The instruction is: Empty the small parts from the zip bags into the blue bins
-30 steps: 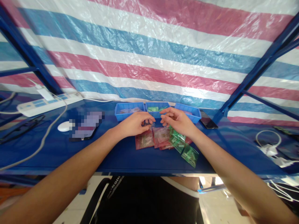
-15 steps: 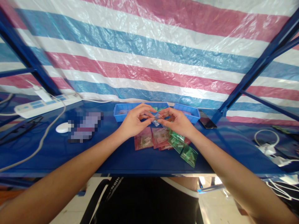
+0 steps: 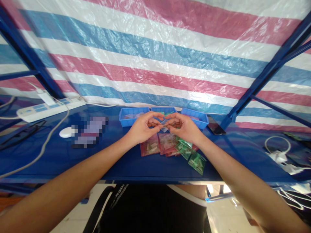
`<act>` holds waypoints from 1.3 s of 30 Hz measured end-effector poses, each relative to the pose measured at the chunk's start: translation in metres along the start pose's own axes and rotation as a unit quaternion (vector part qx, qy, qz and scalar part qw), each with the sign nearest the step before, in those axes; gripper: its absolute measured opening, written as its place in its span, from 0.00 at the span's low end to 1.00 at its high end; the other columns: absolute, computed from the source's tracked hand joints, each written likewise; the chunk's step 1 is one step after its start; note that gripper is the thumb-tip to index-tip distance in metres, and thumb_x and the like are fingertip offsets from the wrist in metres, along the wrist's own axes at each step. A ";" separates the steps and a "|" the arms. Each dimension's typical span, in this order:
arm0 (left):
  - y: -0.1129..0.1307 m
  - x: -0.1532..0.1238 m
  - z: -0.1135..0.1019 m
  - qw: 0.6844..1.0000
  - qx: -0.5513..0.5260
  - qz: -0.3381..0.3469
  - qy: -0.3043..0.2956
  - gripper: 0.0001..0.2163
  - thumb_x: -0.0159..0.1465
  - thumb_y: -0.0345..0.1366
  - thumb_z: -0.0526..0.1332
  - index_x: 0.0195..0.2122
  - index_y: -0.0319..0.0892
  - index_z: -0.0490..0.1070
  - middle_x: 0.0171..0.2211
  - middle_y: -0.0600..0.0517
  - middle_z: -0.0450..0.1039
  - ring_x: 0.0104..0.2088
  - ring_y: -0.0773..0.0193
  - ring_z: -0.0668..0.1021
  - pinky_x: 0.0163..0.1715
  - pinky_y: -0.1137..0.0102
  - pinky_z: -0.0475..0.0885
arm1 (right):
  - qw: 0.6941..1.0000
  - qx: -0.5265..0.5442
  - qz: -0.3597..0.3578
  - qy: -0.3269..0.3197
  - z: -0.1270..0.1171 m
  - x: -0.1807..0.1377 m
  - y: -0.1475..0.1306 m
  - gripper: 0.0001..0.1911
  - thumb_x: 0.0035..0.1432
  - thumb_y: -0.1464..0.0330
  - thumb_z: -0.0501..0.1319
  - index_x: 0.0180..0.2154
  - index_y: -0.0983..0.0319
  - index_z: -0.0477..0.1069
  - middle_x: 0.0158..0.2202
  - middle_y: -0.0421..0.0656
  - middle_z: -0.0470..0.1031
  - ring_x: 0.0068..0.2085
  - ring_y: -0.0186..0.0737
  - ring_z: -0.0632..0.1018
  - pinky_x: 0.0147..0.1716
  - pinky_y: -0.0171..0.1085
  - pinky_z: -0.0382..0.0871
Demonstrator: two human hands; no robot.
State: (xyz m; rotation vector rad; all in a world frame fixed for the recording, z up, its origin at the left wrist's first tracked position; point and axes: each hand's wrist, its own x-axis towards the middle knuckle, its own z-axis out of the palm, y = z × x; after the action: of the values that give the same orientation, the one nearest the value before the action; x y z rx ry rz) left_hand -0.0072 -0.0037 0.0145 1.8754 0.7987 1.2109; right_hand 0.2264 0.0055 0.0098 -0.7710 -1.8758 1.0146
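A small clear plastic bag [image 3: 164, 129] is pinched between my two hands, above the table. My left hand [image 3: 145, 127] holds its left side with thumb and fingertips. On the other side my right hand [image 3: 184, 128] grips it the same way. Fingers hide most of the bag, and its contents are too small to make out. Just below the hands lie red-tinted bags [image 3: 150, 146] with small pale pieces inside. Green bags [image 3: 197, 162] with similar slim pieces overlap them, toward the right forearm.
Behind my hands stand three blue bins, a left bin [image 3: 128, 123], a middle one [image 3: 167, 109] and a right bin [image 3: 201, 124], with small bags inside. A dark phone [image 3: 216, 125] lies to the right. Leftward are a power strip [image 3: 34, 114], a cable and a white mouse-like object [image 3: 66, 132].
Both hands stay at nearly the same spot, with the thumbs a little lower. The clear bag shows less between the fingers now.
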 end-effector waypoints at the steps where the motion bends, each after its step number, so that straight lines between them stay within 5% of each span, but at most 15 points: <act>1: 0.000 0.000 0.000 1.000 -0.001 -0.001 -0.002 0.20 0.62 0.40 0.73 0.53 0.41 0.75 0.44 0.46 0.82 0.40 0.60 0.86 0.44 0.65 0.82 | 1.000 0.001 0.000 0.000 0.000 0.000 0.000 0.20 0.60 0.65 0.70 0.53 0.57 0.73 0.44 0.44 0.86 0.43 0.44 0.86 0.48 0.44 0.81; 17: -0.003 -0.004 0.006 1.000 0.001 -0.011 -0.021 0.21 0.63 0.37 0.72 0.56 0.41 0.73 0.42 0.47 0.83 0.42 0.60 0.86 0.49 0.62 0.81 | 1.000 0.010 0.011 -0.005 0.003 -0.002 0.003 0.21 0.56 0.65 0.73 0.50 0.57 0.72 0.40 0.42 0.82 0.36 0.40 0.84 0.42 0.42 0.82; 28: -0.001 -0.006 0.013 0.997 0.075 0.035 0.003 0.23 0.59 0.30 0.70 0.55 0.44 0.70 0.39 0.52 0.80 0.38 0.62 0.84 0.43 0.67 0.80 | 0.985 -0.150 -0.079 0.008 0.007 -0.005 -0.011 0.20 0.56 0.76 0.62 0.51 0.58 0.72 0.39 0.40 0.82 0.37 0.40 0.83 0.39 0.39 0.78; 39: -0.007 -0.006 0.013 0.993 0.103 0.063 0.012 0.26 0.62 0.29 0.67 0.61 0.46 0.67 0.41 0.53 0.78 0.41 0.62 0.83 0.49 0.64 0.80 | 0.996 -0.058 -0.054 0.034 0.009 -0.002 -0.004 0.19 0.58 0.70 0.69 0.51 0.58 0.73 0.40 0.42 0.80 0.36 0.39 0.83 0.40 0.41 0.81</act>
State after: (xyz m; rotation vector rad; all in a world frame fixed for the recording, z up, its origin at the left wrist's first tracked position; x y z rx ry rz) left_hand 0.0019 -0.0081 0.0027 2.1090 0.8572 1.2711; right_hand 0.2187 -0.0017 0.0095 -0.7544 -1.9083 0.8086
